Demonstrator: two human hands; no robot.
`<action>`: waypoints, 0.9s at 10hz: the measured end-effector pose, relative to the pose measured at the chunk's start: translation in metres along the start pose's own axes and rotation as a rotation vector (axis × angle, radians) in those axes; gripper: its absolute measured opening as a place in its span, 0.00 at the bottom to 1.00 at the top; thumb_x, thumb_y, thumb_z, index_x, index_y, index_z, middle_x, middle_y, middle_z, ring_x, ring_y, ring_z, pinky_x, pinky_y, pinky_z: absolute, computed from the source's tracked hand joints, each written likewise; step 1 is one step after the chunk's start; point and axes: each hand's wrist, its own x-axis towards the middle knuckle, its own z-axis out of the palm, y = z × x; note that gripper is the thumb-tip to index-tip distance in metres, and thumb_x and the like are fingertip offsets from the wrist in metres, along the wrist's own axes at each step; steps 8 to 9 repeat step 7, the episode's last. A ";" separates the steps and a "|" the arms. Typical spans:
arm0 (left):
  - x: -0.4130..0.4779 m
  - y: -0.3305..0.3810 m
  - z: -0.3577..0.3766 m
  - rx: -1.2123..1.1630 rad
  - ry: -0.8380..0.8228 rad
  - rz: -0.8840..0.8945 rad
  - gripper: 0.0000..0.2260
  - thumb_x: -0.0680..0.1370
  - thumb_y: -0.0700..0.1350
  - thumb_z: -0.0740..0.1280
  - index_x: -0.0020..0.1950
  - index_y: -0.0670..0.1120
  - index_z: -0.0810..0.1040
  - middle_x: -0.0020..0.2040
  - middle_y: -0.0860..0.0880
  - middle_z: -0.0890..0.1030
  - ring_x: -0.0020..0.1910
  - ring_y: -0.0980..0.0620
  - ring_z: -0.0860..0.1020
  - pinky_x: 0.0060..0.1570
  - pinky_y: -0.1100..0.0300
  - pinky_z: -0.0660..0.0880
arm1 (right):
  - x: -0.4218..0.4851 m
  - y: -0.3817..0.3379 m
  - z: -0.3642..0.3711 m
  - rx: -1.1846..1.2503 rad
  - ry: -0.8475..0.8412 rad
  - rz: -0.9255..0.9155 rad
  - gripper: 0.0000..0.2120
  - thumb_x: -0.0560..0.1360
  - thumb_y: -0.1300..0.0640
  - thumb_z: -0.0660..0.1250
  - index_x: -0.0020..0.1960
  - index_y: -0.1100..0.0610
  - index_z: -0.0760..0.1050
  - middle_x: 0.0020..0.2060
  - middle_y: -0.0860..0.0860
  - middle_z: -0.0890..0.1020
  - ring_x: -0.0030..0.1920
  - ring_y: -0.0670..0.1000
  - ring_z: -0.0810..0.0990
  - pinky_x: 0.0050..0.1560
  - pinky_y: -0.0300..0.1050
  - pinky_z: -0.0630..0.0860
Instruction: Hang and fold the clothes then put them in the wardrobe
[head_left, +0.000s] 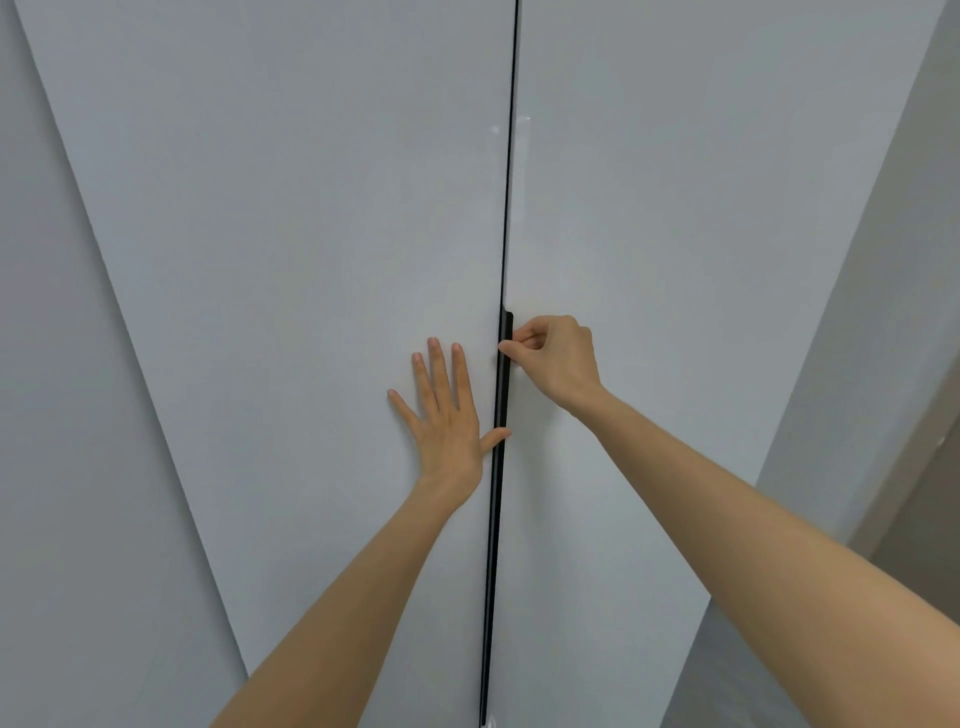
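Wardrobe is filling the frame. At centre, the right hand is pinching the black edge handle in a curled grip. The left hand is lying flat and straight on the left door, thumb touching the handle. Likely risks: the thin pinch slipping, or the thumb getting nipped as the right door is swinging out. Clothes are not showing.

Soft, even, fairly bright light falls on the pale wardrobe doors, with a small glare spot high beside the dark gap, hardly any shadows, sharp focus throughout, and straight edges splaying outward from wide-angle distortion.
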 end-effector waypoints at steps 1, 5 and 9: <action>0.003 0.002 0.004 0.042 0.026 -0.019 0.51 0.72 0.70 0.58 0.71 0.44 0.24 0.72 0.40 0.27 0.71 0.38 0.30 0.68 0.33 0.40 | 0.006 0.002 0.005 -0.005 0.009 0.004 0.07 0.73 0.57 0.71 0.47 0.59 0.81 0.38 0.51 0.83 0.43 0.48 0.82 0.47 0.38 0.76; 0.005 0.003 0.001 0.024 -0.031 -0.006 0.48 0.75 0.68 0.56 0.70 0.43 0.24 0.71 0.39 0.26 0.70 0.36 0.28 0.68 0.31 0.42 | 0.010 0.004 0.006 -0.034 -0.034 0.002 0.07 0.74 0.55 0.70 0.48 0.59 0.81 0.41 0.51 0.83 0.44 0.48 0.81 0.45 0.35 0.74; -0.004 -0.005 -0.022 -0.095 -0.075 0.054 0.43 0.78 0.57 0.61 0.74 0.47 0.29 0.74 0.45 0.28 0.74 0.42 0.33 0.68 0.33 0.42 | -0.009 0.013 -0.012 -0.079 -0.167 0.012 0.14 0.78 0.55 0.62 0.61 0.56 0.77 0.57 0.48 0.81 0.57 0.46 0.78 0.54 0.34 0.68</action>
